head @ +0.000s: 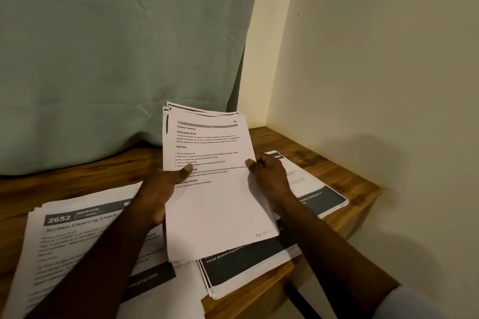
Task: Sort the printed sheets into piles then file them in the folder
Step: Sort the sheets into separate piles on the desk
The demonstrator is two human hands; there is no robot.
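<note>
1. Held stack of printed sheets: raised over the table, tilted toward the viewer, top page text-only, probably for reading before sorting.
2. Left hand: grips the stack's left edge, thumb on the face.
3. Right hand: pinches the right edge of the top sheet, likely to peel it off.
4. Sorted piles: left pile, middle pile, right pile, all flat on the table.
5. Folder: not in view.
6. Room: wooden table in a corner, green curtain, cream wall.
</note>
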